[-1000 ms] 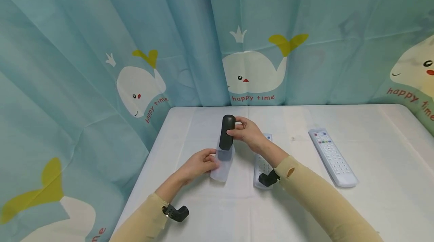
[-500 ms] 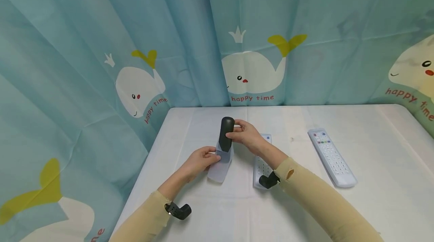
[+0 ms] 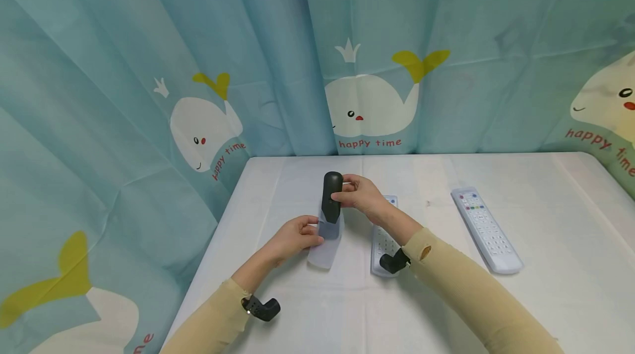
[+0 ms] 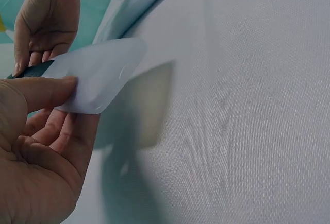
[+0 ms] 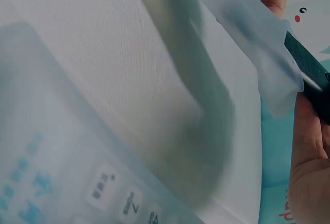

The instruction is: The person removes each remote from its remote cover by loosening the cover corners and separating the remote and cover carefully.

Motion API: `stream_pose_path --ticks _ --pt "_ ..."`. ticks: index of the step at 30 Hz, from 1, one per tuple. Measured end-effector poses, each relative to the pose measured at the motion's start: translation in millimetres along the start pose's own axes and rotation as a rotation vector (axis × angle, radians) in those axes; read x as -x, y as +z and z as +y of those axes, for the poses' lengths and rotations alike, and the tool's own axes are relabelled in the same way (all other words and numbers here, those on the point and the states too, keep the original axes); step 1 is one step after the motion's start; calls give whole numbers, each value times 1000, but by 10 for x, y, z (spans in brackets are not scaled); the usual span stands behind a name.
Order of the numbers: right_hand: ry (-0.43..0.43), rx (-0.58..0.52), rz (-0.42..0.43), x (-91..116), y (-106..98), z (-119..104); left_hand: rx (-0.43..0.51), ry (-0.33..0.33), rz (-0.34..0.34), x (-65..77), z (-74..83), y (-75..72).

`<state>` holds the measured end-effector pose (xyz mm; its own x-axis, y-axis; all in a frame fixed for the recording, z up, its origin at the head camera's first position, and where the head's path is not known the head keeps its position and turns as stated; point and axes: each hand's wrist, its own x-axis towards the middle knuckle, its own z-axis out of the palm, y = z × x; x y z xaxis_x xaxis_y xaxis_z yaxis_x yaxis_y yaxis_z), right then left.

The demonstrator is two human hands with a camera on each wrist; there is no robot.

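My left hand (image 3: 296, 237) pinches a translucent whitish sleeve (image 3: 324, 256) between thumb and fingers, above the left half of the table. In the left wrist view the thumb lies flat across the sleeve (image 4: 105, 69). My right hand (image 3: 364, 198) grips a black remote control (image 3: 332, 191) by its side, its plain back facing the head camera. The remote's lower end is inside the sleeve's mouth, and its upper part stands out. From the right wrist, the sleeve's loose mouth (image 5: 276, 90) flares around the dark remote (image 5: 308, 56).
A white remote in a clear cover (image 3: 384, 243) lies under my right forearm, partly hidden. Farther right lies another covered white remote (image 3: 486, 230). A white cloth covers the table (image 3: 560, 221). Behind it hangs a blue curtain (image 3: 278, 67) with whale prints.
The black remote stands slightly lower than a second ago. The sleeve's near end swung left and then back right, and my left thumb shifted on it.
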<state>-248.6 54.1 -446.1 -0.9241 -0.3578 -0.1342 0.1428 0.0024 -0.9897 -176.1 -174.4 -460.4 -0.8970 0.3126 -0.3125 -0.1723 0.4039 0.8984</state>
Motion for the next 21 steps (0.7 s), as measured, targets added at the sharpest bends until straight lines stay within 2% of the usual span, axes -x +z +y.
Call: stream_pose_path --ticks 5,13,21 --pt "8 -26 21 -2 6 -12 -3 19 5 -2 -30 8" --pt "14 -61 67 -24 0 2 63 27 21 6 -50 40" --pt "-4 -23 5 -15 27 2 67 -24 -20 -8 -15 10"
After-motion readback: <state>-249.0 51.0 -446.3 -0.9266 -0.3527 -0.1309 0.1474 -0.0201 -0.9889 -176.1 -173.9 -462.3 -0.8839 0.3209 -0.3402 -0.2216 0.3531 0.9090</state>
